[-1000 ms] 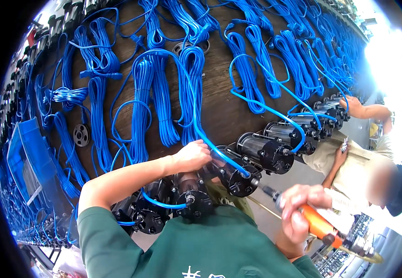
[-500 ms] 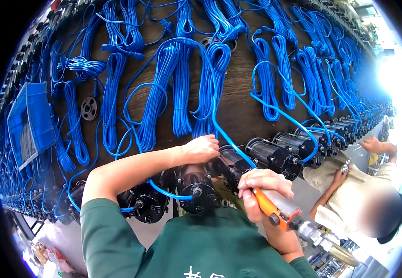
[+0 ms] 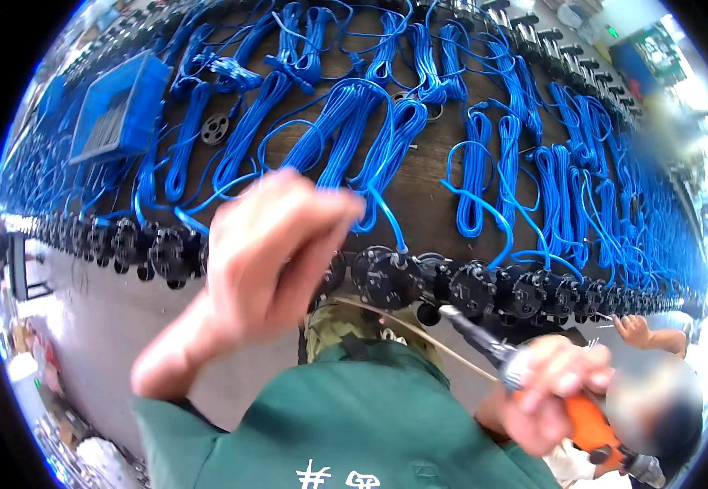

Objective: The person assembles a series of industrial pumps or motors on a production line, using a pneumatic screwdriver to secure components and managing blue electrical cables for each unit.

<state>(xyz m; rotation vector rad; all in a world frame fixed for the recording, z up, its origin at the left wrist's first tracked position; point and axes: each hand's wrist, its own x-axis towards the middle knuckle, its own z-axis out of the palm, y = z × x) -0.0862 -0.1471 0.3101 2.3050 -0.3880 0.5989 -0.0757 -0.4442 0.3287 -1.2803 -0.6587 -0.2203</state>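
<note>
My right hand (image 3: 551, 389) is wrapped around an orange and black power screwdriver (image 3: 590, 424). The tool's thin shaft (image 3: 484, 338) points up and left toward the row of round black pump-like units, its tip close to one unit (image 3: 472, 287). Blurred by motion, my left hand (image 3: 276, 257) is raised with fingers curled together; whatever is inside them is hidden. Behind and right of it, another black unit (image 3: 388, 277) has a blue cable (image 3: 386, 218) running from its top to a coiled blue bundle (image 3: 394, 143).
More coiled blue cables (image 3: 474, 171) lie across the dark tabletop (image 3: 431, 191). A blue bin (image 3: 138, 106) with grey rods stands at the left, near a dark wheel-like disc (image 3: 215, 129). A co-worker's hand (image 3: 633, 330) is at the right edge of the row.
My left hand has lifted off the unit it rested by and come closer to view. My right hand moved right and down with the screwdriver, whose shaft now shows. The whole view has shifted.
</note>
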